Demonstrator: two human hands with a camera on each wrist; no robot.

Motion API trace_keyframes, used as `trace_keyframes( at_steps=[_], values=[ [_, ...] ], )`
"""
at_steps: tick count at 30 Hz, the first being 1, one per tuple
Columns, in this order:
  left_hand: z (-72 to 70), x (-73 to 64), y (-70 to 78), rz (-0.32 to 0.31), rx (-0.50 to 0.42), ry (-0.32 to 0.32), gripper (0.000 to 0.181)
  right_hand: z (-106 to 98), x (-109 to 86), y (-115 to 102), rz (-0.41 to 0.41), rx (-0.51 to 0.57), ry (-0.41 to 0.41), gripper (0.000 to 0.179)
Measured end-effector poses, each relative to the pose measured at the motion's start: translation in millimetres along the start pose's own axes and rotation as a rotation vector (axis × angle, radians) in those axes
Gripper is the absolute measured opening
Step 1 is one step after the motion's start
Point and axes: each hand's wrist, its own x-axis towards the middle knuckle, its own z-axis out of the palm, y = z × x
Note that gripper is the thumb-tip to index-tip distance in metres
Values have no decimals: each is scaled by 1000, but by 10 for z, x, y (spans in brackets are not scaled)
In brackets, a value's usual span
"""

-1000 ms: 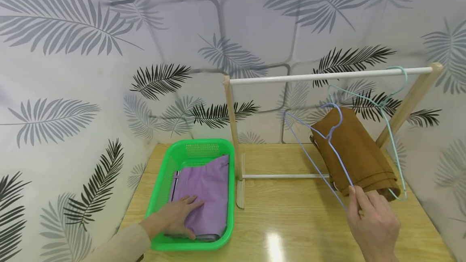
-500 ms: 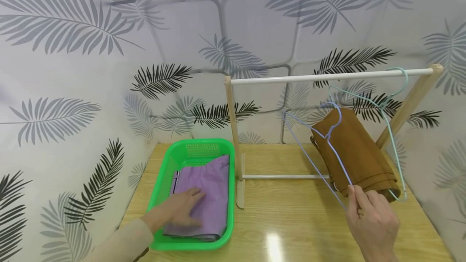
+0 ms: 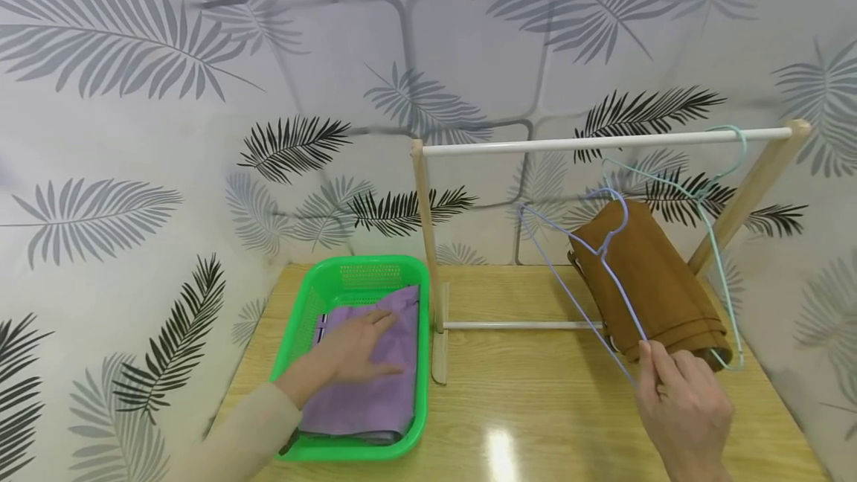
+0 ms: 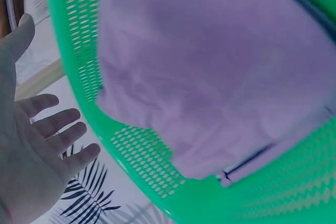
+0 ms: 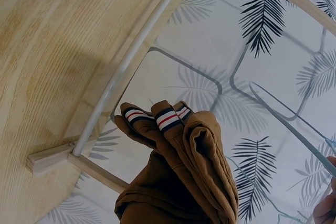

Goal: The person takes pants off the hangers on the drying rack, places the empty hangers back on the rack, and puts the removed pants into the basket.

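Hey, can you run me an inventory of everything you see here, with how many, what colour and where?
table: 1, light wood, beneath everything
wall covering: count unclear, pale grey with grey and black leaves, around the table
clothes rack: 1, wooden posts with white rails, on the table
basket: 1, green, left of the rack
purple garment: 1, purple, folded in the basket
mint hanger: 1, mint green, hooked on the rack
brown garment: 1, brown, on the mint hanger
lilac hanger: 1, lilac, in front of the brown garment
sleeve: 1, beige, lower left
hands: 2, bare; left hand over the purple garment, right hand gripping the lilac hanger
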Motion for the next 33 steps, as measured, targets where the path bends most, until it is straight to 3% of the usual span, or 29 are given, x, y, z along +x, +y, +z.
trace_keyframes(
  at_steps=[9, 15, 19, 23, 27, 33],
  values=[
    [-100, 289, 80, -51, -2, 201, 88, 18, -14, -4, 8, 6, 12, 48],
    [-125, 461, 111, -84, -1, 421, 67, 39, -19, -12, 14, 17, 22, 48],
    [-142, 566, 135, -45, 46, 589, 53, 37, -29, -5, 14, 9, 10, 48],
    [-169, 652, 185, 16, 170, 709, 47, 30, -32, -7, 14, 7, -2, 48],
    [-202, 729, 261, 59, 249, 783, 45, 30, -26, -16, 16, 15, 3, 48],
    [-207, 829, 308, 34, 275, 778, 46, 36, -4, -25, 15, 15, -11, 51]
  ],
)
